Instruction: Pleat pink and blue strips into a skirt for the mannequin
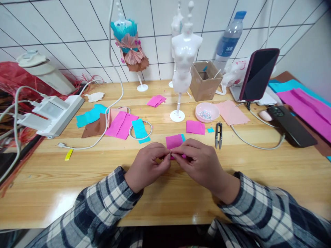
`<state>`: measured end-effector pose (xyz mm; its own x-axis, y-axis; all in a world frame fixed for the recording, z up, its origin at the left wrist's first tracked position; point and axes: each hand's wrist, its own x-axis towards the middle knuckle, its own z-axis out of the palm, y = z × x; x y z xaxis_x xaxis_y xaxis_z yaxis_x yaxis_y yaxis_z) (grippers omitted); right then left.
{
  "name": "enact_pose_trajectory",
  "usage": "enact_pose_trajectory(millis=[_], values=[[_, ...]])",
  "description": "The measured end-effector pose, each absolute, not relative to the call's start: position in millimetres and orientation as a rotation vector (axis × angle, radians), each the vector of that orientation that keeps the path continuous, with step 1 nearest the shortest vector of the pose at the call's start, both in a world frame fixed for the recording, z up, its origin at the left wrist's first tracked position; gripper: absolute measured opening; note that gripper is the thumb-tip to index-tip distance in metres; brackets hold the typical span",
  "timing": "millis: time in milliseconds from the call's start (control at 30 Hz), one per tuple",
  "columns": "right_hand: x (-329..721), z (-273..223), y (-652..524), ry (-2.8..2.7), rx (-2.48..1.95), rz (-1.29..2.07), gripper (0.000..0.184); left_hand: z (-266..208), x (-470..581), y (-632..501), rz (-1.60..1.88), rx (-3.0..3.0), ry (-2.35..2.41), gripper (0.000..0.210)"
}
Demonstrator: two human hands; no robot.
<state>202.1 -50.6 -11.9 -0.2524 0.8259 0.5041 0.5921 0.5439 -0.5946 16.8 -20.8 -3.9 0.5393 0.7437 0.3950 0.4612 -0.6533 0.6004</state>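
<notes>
My left hand (150,165) and my right hand (198,162) meet just above the table, thumb and forefinger of each pinched together. Something tiny is caught between the touching fingertips, too small to name. Just behind the fingers lies a magenta crepe paper piece (173,141) with a blue strip along its right end; more magenta shows under my right fingers. Farther back are another magenta piece (195,127), a small blue scrap (210,130) and black thread snips (219,135). A pink bowl (199,114) holds small shiny beads.
A bare white mannequin (185,51) stands behind the hands, a paper-dressed one (131,48) farther left. Cardboard box (203,84), water bottle (229,43) and propped phone (260,74) fill the back right. A white cable (111,120) crosses left from the power strip (62,119).
</notes>
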Motion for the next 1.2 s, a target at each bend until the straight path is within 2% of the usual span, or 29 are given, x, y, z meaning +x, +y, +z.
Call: enact_pose_trajectory(millis=[433,833,1033,1200], values=[[201.5,-12.2,-51.5,-2.022,-1.176,0.353,0.011,-0.6,15.6,-22.2,0.861,2.399,0.999,0.025],[197.9,-13.0,-47.3,-1.853,-1.224,0.629,0.006,0.0,14.5,-24.3,0.898,2.374,0.965,0.02],[199.9,-14.3,-48.8,-1.92,-1.175,0.568,0.009,1.5,13.6,-23.1,0.862,2.411,0.979,0.029],[196.4,-14.1,-49.3,-1.919,-1.232,0.512,0.008,-0.3,15.2,-24.6,0.865,2.405,0.958,0.028]])
